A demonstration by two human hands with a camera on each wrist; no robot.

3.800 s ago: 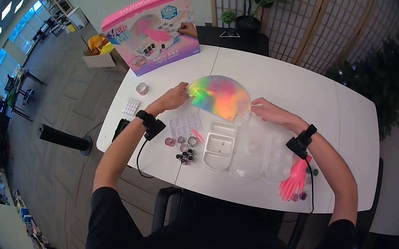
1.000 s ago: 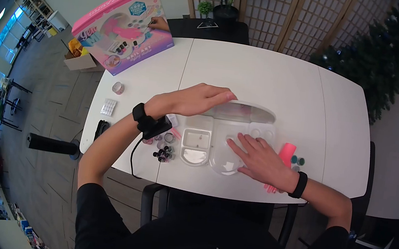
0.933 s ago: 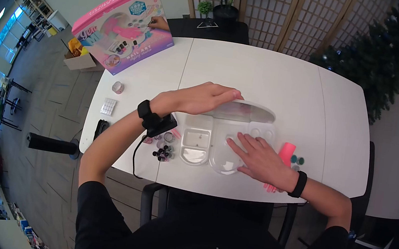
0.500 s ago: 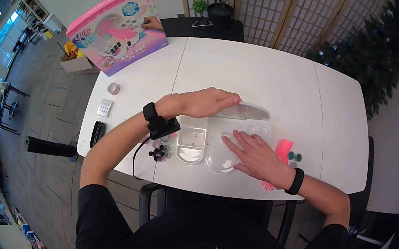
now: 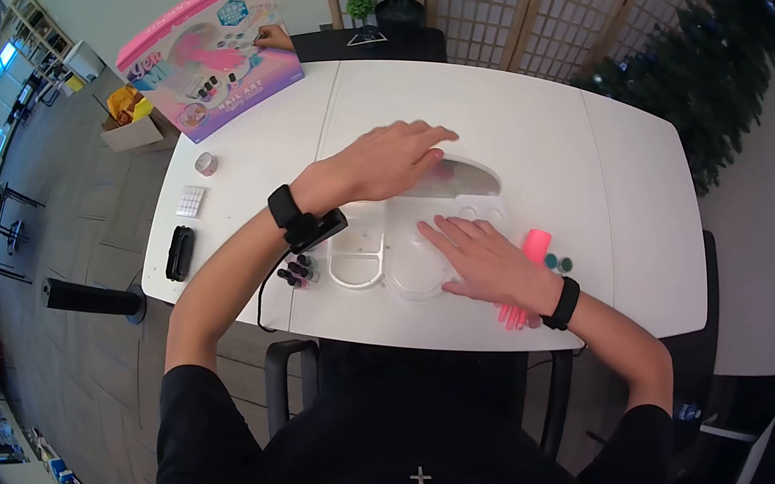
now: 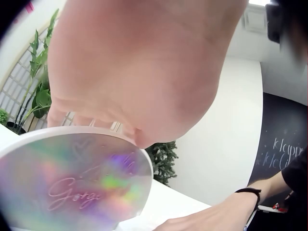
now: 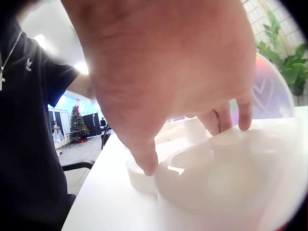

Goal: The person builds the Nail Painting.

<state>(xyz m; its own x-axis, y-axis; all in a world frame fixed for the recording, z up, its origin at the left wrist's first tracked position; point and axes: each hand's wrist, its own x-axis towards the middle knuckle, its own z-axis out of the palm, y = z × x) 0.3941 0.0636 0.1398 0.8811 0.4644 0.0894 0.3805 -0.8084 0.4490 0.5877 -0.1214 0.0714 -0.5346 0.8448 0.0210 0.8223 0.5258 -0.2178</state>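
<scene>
A rounded panel (image 5: pixel 459 183) with a rainbow sheen stands upright at the back of a white plastic tray (image 5: pixel 414 280). In the left wrist view the panel (image 6: pixel 43 178) shows script lettering and a heart. My left hand (image 5: pixel 383 165) is at its upper left edge, palm toward the panel, fingers extended and reaching over and behind the rim. Spread over the tray's right part, my right hand (image 5: pixel 497 266) rests with its fingertips on the white plastic. The right wrist view shows the thumb and fingers of this hand (image 7: pixel 178 77) at the raised parts of the tray (image 7: pixel 216 178).
Dark-capped polish bottles (image 5: pixel 298 272) stand left of the tray. A pink model hand (image 5: pixel 536 247) and green-topped jars (image 5: pixel 559 263) lie to the right. Farther left are a clear jar (image 5: pixel 206 163), a white gridded sheet (image 5: pixel 190 201), a black case (image 5: pixel 179 254) and a nail art box (image 5: pixel 212 52).
Earlier both hands held the panel tilted behind the tray; it now stands upright. In the last half second my left fingers have spread apart. The right hand stays on the tray.
</scene>
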